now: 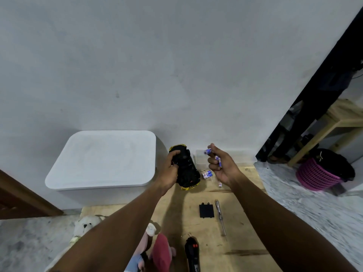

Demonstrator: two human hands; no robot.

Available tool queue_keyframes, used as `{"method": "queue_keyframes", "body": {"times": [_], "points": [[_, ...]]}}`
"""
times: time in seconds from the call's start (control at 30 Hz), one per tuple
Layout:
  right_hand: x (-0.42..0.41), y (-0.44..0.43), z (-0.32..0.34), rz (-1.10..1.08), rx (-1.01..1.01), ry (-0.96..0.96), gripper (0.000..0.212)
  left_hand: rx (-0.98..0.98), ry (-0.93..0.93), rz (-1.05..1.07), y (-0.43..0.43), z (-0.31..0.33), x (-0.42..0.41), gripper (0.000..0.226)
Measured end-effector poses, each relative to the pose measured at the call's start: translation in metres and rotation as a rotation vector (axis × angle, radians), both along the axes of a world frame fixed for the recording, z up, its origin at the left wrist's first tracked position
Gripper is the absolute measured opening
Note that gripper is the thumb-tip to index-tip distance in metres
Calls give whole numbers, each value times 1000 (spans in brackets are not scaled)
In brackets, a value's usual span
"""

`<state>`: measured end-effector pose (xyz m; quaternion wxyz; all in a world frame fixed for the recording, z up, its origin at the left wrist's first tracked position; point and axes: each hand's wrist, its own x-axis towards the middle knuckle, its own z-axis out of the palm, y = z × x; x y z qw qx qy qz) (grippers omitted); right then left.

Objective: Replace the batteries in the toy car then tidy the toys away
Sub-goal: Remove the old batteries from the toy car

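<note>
The left hand [170, 168] gripped the toy car [187, 167], fingers curled round one side. The car was lifted off the wooden board [245, 232], its black side turned towards the camera and yellow showing at both ends. Just to the right of that grip, the right hand [223, 168] was raised palm-up. It pinched a blue battery [207, 152] between thumb and forefinger, and a second battery [218, 161] was tucked under the other curled fingers. The two hands were near each other but apart, and the pinched battery was level with the far end of the car without touching it.

Below the right hand's grip, a loose pair of batteries [207, 175] lay on the board beside the car, and a single battery [220, 183] lay under the wrist. Beyond the gap between the hands stood a clear plastic container [198, 162] against the wall. Nearer the person than both grips lay the black battery cover [206, 211], a screwdriver [220, 214] just right of it, and a black remote control [192, 252] closer still.

Left of the car-holding hand stood a white lidded bin [102, 160]. Under the left forearm sat a white teddy bear [86, 225] and a pink plush toy [161, 250]. Far right of the battery hand stood a pink basket [314, 175].
</note>
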<state>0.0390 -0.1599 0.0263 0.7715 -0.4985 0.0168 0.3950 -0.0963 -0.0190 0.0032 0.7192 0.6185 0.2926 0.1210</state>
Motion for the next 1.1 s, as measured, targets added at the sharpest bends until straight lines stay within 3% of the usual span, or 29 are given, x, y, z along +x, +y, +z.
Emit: {"method": "queue_keyframes", "body": {"times": [0.17, 0.47, 0.87, 1.1], "points": [[10, -9, -8, 39, 18, 91, 14, 3, 142, -119, -7, -23, -6, 55], [4, -5, -55, 156, -473, -182, 22, 100, 342, -228, -27, -86, -24, 64], [7, -8, -82, 209, -608, -309, 19, 177, 408, -129, -32, -111, -32, 62], [10, -30, -58, 185, -730, -356, 19, 394, 442, -160, -26, -84, -22, 54]]}}
